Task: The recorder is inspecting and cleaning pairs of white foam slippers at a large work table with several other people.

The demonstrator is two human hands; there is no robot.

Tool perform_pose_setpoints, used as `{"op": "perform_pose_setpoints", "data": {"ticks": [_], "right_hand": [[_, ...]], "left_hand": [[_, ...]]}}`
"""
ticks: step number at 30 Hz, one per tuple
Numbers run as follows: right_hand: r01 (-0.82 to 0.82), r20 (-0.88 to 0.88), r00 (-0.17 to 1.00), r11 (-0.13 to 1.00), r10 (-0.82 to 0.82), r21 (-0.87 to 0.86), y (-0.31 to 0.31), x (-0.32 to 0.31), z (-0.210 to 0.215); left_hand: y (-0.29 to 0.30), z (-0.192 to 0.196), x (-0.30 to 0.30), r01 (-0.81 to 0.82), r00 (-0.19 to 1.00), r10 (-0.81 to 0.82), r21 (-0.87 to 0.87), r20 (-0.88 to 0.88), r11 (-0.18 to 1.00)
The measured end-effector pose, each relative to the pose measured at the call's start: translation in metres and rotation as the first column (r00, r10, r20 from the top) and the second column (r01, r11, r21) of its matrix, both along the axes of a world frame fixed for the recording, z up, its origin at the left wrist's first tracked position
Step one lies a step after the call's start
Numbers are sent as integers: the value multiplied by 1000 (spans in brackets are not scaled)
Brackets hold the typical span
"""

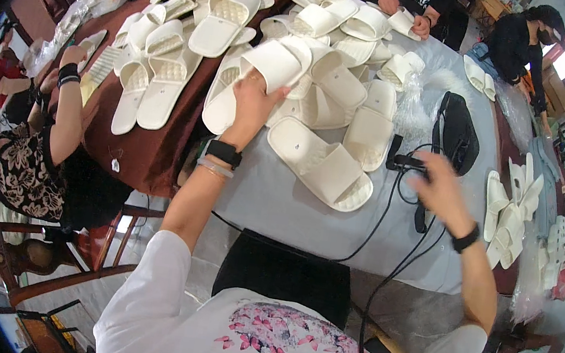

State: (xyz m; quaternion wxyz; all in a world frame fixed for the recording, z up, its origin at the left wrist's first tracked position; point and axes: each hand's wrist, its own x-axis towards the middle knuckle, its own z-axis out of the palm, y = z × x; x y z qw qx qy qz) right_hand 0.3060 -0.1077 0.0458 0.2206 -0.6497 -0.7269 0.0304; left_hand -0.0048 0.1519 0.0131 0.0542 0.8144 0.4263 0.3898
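Observation:
My left hand [254, 108] is closed on a white slide slipper [279, 63], with its fingers tucked under the wide strap and the thumb outside. That slipper lies at the near edge of a large heap of similar slippers [315, 22]. My right hand [441, 190] is over black cables [407, 162] to the right, blurred, its fingers apart with nothing visible in them. A black pouch [457, 134] sits just beyond it. Between my hands, one slipper [323, 164] lies sole down on the grey cloth, beside another slipper [371, 125].
A grey-covered table [271, 210] adjoins one with a brown cloth [150, 160]. Clear plastic bags [415, 101] lie behind the pouch. More slippers [509, 211] rest at the right. Co-workers stand or sit around; one co-worker's hand [420, 28] holds a slipper. Cables hang toward me.

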Motion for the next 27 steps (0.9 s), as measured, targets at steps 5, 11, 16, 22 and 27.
{"op": "perform_pose_setpoints", "data": {"ticks": [5, 11, 16, 22, 27], "right_hand": [[-76, 220, 970, 986, 107, -147, 66, -94, 3], [185, 62, 981, 983, -184, -13, 196, -73, -29], [281, -255, 917, 951, -306, -129, 248, -61, -48], [-170, -965, -52, 954, -257, -245, 242, -67, -9], [-79, -724, 631, 905, -279, -418, 186, -52, 44]], "left_hand": [[57, 81, 3, 218, 911, -175, -75, 375, 973], [88, 62, 24, -89, 995, 81, -148, -58, 985], [-34, -18, 12, 461, 887, -433, -314, 160, 830], [-121, -50, 20, 439, 839, -519, -360, -164, 823], [-129, 3, -13, 371, 922, -339, -677, 188, 635]]}}
